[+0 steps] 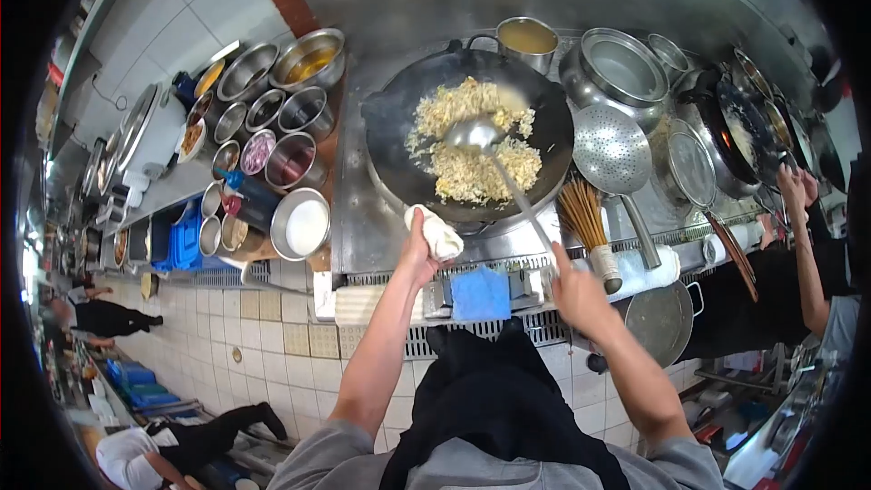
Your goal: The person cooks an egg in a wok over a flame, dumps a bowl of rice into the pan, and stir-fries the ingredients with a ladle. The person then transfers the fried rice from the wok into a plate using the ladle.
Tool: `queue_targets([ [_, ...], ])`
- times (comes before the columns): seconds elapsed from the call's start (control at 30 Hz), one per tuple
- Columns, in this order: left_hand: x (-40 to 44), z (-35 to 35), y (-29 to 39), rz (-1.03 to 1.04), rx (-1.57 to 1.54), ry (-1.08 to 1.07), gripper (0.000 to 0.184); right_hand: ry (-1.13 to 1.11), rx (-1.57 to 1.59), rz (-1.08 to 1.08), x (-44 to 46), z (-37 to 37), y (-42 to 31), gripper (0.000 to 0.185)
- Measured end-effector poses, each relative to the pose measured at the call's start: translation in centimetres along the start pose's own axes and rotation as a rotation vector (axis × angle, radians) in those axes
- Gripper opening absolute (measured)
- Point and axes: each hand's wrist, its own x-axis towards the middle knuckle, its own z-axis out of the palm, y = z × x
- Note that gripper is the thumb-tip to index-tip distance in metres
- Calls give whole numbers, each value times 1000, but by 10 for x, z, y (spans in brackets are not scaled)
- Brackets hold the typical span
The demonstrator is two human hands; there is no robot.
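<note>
A large black wok (pixel 388 132) sits on the steel range with fried rice (pixel 485 172) spread over its bottom in two heaps. My left hand (pixel 417 252) is closed around a folded white cloth (pixel 437 234) at the wok's near left edge; whether the cloth also grips the rim is hard to see. My right hand (pixel 579 295), slightly blurred, is wrapped round the handle of a steel ladle (pixel 474 133). The ladle's bowl rests among the rice, near the wok's middle, and its handle slants over the near right rim.
Right of the wok are a perforated strainer (pixel 612 150), a bamboo brush (pixel 588 222) and a steel pot (pixel 626 63). A pot of liquid (pixel 526 39) stands behind. Ingredient containers (pixel 302 222) crowd the left. A co-worker's hands (pixel 797 186) are at another wok, far right.
</note>
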Motion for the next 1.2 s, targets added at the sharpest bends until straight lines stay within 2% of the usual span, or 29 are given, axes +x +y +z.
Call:
queue_targets([
  [0.07,13,8,2,-75,128,21,49,-81,428,-58,-34,-16,-3,60],
  [0.1,11,21,7,-111,42,76,36,-254,618,122,-44,-47,-9,62],
  [0.13,21,21,7,-110,45,75,36,-434,806,305,-55,-77,-16,63],
  [0.17,34,15,3,-181,-39,52,27,-435,809,305,-66,-85,-16,63],
  [0.2,39,9,-1,-254,-124,33,20,-334,617,198,-80,-87,-16,64],
  [0.23,31,9,-9,-185,-128,68,15,-233,426,92,-95,-92,-17,64],
  [0.27,13,16,-21,-120,-116,55,13,-227,440,67,-108,-109,-18,64],
  [0.3,-22,27,-24,-194,-180,102,17,-212,455,40,-118,-129,-20,63],
  [0.33,-65,41,-29,-137,-134,183,19,-201,455,37,-129,-151,-21,63],
  [0.4,-114,63,-32,-29,-264,155,17,-595,781,482,-144,-178,-22,63],
  [0.47,-87,45,-38,-95,-189,147,16,-554,527,375,-131,-169,-23,62],
  [0.5,-47,36,-35,-156,-172,124,15,-392,491,237,-122,-149,-19,62],
  [0.53,-15,27,-32,-153,-167,-20,15,-361,380,198,-102,-137,-19,61],
  [0.6,-1,10,-49,-140,-55,20,18,-163,196,108,-76,-103,-18,59],
  [0.63,-24,10,-58,-87,-33,48,21,-66,84,97,-65,-89,-16,59],
  [0.7,-87,-7,-87,-28,11,119,24,-4,81,76,-65,-75,-18,60],
  [0.77,-95,-7,-82,-15,36,144,25,21,103,73,-70,-80,-20,61],
  [0.83,-90,-2,-60,-164,-173,75,23,-80,341,70,-96,-103,-33,61],
  [0.87,-72,5,-42,-220,-215,14,16,-92,343,66,-107,-116,-37,61],
  [0.93,-71,19,-23,-236,-238,-8,9,-363,536,280,-122,-148,-43,60],
  [0.97,-83,26,-14,-226,-217,-55,9,-342,524,257,-120,-163,-46,60],
  [1.0,-107,35,-6,-233,-187,-93,8,-452,616,380,-123,-174,-50,60],
  [1.03,-121,52,3,-212,-184,18,9,-568,709,508,-125,-178,-52,59],
  [1.07,-107,54,2,-221,-178,21,9,-571,716,516,-117,-175,-52,59],
  [1.13,-52,42,-13,-183,-108,15,11,-398,449,241,-87,-156,-47,57],
  [1.17,-20,25,-29,-107,-124,-81,12,-246,307,118,-74,-129,-33,56],
  [1.2,-9,18,-40,-60,-49,-50,11,-88,164,-5,-60,-102,-19,55],
])
